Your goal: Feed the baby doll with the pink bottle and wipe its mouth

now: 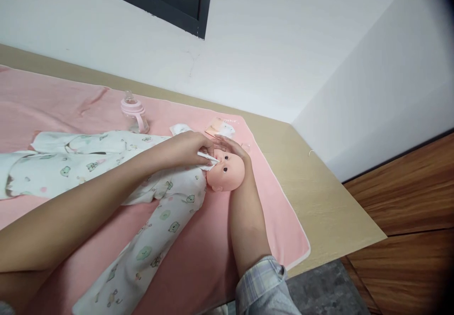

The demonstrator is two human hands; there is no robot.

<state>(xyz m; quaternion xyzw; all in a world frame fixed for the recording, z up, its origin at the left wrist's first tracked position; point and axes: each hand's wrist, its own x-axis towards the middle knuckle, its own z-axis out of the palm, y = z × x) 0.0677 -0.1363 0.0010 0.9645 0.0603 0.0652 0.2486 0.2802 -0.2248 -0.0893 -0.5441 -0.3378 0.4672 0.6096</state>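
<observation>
A baby doll [229, 175] in white pyjamas with green animal prints lies on its back on a pink blanket [209, 239]. My left hand [191, 147] reaches across its chest, fingers closed on a folded white cloth [206, 156] whose tip touches the doll's face by the mouth. Behind the doll's head curves my right forearm, and my right hand [234, 146] cups the far side of the head, fingers stretched along the cheek. Part of that palm is hidden by the head.
A pink-lidded baby bottle [134, 112] stands beyond the doll's body. A small orange and white packet or cloth [220, 128] lies past my hands, near a small clear item [245, 145]. The wooden tabletop [319, 201] meets white walls behind; wood-grain panels [411, 187] are at right.
</observation>
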